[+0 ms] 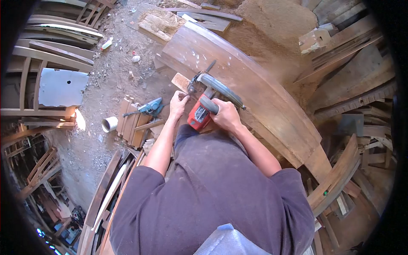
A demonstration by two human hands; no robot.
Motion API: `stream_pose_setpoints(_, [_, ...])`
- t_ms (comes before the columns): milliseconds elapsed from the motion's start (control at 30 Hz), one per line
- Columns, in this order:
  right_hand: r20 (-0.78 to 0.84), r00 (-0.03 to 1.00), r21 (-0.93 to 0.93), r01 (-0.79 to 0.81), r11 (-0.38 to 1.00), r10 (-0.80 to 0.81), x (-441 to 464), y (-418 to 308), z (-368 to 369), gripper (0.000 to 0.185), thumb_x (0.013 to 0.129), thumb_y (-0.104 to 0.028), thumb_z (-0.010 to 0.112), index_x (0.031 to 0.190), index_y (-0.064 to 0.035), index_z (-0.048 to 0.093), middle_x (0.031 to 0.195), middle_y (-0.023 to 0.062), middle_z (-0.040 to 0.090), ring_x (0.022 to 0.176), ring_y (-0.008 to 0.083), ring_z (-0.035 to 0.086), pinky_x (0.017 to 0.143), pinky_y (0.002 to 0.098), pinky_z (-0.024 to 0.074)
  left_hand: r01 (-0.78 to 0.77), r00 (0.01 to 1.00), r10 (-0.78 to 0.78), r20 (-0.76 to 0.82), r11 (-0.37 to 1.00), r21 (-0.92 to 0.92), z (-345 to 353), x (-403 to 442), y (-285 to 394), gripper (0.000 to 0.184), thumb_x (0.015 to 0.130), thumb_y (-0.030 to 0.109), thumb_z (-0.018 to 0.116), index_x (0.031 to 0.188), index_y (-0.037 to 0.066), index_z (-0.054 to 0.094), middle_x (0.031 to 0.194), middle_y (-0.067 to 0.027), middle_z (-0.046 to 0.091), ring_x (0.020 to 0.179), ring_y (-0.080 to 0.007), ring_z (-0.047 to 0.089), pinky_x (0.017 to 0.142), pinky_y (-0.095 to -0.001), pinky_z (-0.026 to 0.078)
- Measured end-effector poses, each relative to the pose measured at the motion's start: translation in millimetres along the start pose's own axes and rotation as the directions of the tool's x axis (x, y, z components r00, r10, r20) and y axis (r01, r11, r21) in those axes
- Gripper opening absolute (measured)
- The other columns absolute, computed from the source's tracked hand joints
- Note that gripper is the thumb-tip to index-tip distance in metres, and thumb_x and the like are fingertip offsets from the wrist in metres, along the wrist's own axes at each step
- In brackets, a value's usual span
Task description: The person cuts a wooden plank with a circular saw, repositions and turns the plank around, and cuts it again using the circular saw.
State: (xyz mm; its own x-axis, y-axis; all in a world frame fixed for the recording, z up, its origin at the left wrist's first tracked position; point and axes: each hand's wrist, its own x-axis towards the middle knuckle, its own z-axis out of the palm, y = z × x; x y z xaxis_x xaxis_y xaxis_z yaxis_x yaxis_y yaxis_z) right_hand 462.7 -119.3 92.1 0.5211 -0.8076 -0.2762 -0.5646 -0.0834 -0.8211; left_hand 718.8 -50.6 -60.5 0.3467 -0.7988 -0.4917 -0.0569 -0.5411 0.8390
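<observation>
The power tool (199, 115) is by the left side of the big board (259, 95). Farther left are short planks (126, 115), then a pot (109, 124). Piled wood (372, 144) lies right.

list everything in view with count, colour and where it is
red power tool: one, red and grey, centre
broad board: one, brown, running from upper centre to lower right
wood block: one, pale, by the tool's metal end
teal power tool: one, teal, left of centre
white tub: one, whitish, on the ground, left
white panel: one, white, far left
loose timber: too many to count, mostly brown, both sides
sawdust: one spread, tan, top right
left hand: one, bare, at the metal end
right hand: one, bare, on the grey handle
</observation>
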Motion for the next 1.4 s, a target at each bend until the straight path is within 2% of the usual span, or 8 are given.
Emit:
stream_pose_setpoints(267, [-0.025,1.000,0.010,-0.014,1.000,0.015,34,-20,18,0.034,0.077,-0.015,0.079,0.111,-0.0095,0.074,0.096,0.0239,0.075,0.092,0.0437,0.072,0.083,0.0529,0.0578,0.055,0.995,-0.064,0.074,0.991,0.124,-46,32,17,0.026,0.096,0.018,0.078,0.111,0.002,0.065,0.100,-0.0078,0.074,0.093,-0.0159,0.072,0.088,-0.0323,0.057])
stream_pose_setpoints(333, [-0.005,1.000,0.017,-0.031,0.999,0.031,41,-26,21,0.035,0.077,-0.016,0.080,0.111,-0.0096,0.073,0.096,0.0241,0.075,0.093,0.0432,0.073,0.084,0.0528,0.0579,0.109,0.988,-0.119,0.097,0.988,0.106,-56,40,13,0.025,0.097,0.018,0.078,0.111,0.002,0.065,0.101,-0.0072,0.074,0.097,-0.0158,0.071,0.089,-0.0322,0.056])
stream_pose_setpoints(367, [0.001,0.999,0.026,-0.041,0.999,0.041,43,-28,22,0.034,0.077,-0.017,0.080,0.110,-0.0100,0.074,0.095,0.0245,0.075,0.092,0.0437,0.072,0.083,0.0525,0.0579,0.083,0.989,-0.083,0.125,0.997,0.012,-60,44,8,0.024,0.097,0.017,0.078,0.111,0.003,0.066,0.101,-0.0065,0.074,0.096,-0.0152,0.070,0.088,-0.0312,0.055])
stream_pose_setpoints(600, [-0.008,0.999,0.020,-0.032,0.999,0.032,65,-47,33,0.031,0.079,-0.017,0.078,0.109,-0.0114,0.074,0.090,0.0243,0.074,0.089,0.0447,0.072,0.081,0.0529,0.0576,0.069,0.989,-0.075,0.127,0.996,0.053,-86,59,20,0.023,0.098,0.018,0.078,0.111,0.003,0.066,0.100,-0.0067,0.074,0.094,-0.0141,0.069,0.087,-0.0303,0.055])
stream_pose_setpoints(800, [-0.022,1.000,0.004,-0.015,1.000,0.015,89,-58,45,0.028,0.079,-0.016,0.077,0.107,-0.0117,0.074,0.087,0.0246,0.073,0.085,0.0447,0.072,0.079,0.0533,0.0575,0.106,0.987,-0.103,0.122,0.994,-0.019,-107,73,31,0.023,0.097,0.018,0.078,0.110,0.003,0.067,0.098,-0.0043,0.073,0.089,-0.0118,0.066,0.085,-0.0289,0.054])
stream_pose_setpoints(1100, [-0.016,1.000,0.007,0.008,1.000,-0.008,128,-78,63,0.029,0.078,-0.017,0.078,0.107,-0.0114,0.074,0.087,0.0245,0.073,0.086,0.0447,0.072,0.079,0.0537,0.0574,0.038,0.997,-0.044,0.057,0.995,0.095,-144,105,32,0.024,0.095,0.019,0.079,0.108,0.003,0.068,0.098,-0.0068,0.077,0.091,-0.0126,0.070,0.084,-0.0286,0.055])
stream_pose_setpoints(1167, [-0.022,1.000,0.020,-0.006,1.000,0.007,134,-88,64,0.029,0.078,-0.017,0.079,0.107,-0.0112,0.074,0.087,0.0245,0.073,0.086,0.0446,0.072,0.079,0.0536,0.0574,0.037,0.996,-0.038,0.076,0.999,0.017,-152,112,30,0.025,0.095,0.020,0.080,0.107,0.002,0.069,0.100,-0.0072,0.077,0.093,-0.0126,0.071,0.086,-0.0288,0.055])
stream_pose_setpoints(1400, [-0.023,1.000,-0.004,-0.004,1.000,0.004,162,-106,78,0.030,0.080,-0.019,0.080,0.108,-0.0091,0.074,0.088,0.0239,0.074,0.086,0.0442,0.072,0.079,0.0533,0.0575,0.063,0.995,-0.061,0.079,0.998,-0.015,-179,134,37,0.026,0.095,0.020,0.080,0.109,0.001,0.068,0.101,-0.0081,0.077,0.093,-0.0132,0.072,0.087,-0.0290,0.055])
